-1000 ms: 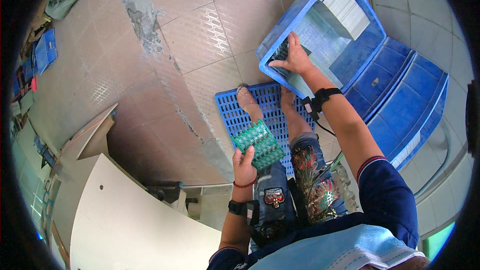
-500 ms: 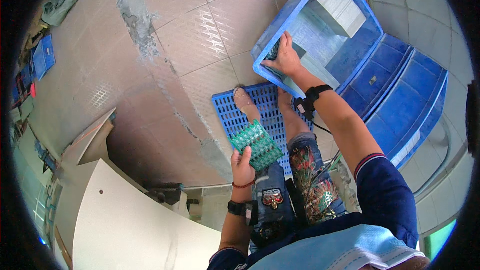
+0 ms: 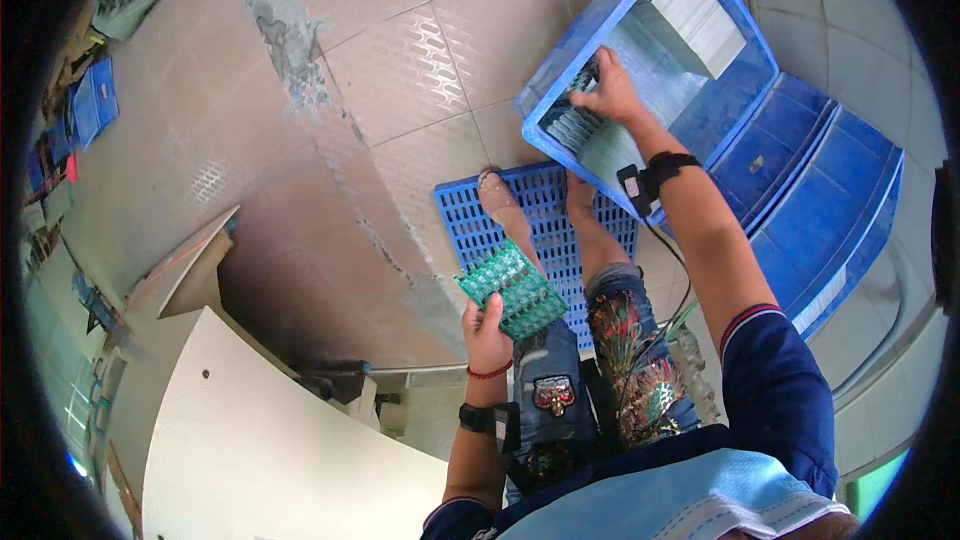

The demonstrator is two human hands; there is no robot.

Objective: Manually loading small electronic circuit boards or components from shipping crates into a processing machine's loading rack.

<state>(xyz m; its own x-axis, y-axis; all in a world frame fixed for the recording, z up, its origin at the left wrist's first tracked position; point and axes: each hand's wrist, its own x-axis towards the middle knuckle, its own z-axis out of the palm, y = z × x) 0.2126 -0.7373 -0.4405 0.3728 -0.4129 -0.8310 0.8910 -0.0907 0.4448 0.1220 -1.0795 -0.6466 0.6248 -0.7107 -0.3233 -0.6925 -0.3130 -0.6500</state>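
My left hand (image 3: pixel 487 335) is closed on the lower left edge of a green circuit board panel (image 3: pixel 513 288), with the thumb on top. Rows of small parts cover the panel, which is held out over my left leg. My right hand (image 3: pixel 612 95) reaches into a blue plastic bin (image 3: pixel 560 50). Its thumb and fingers are curled about some dark circuit boards (image 3: pixel 573 126) standing close together at the bin's near left end. The hand partly hides them, so how many it holds does not show.
White, layered stacks (image 3: pixel 695 20) fill the bin's far end. Other blue bins (image 3: pixel 825 210) stand right of it. My feet rest on a blue slotted plastic mat (image 3: pixel 465 215). A white tabletop (image 3: pixel 270 440) lies at lower left. A cable (image 3: pixel 675 250) hangs near my right wrist.
My right hand has shifted slightly along the boards inside the bin, and more of them show. The whole view has moved a little. The left hand still holds the green panel.
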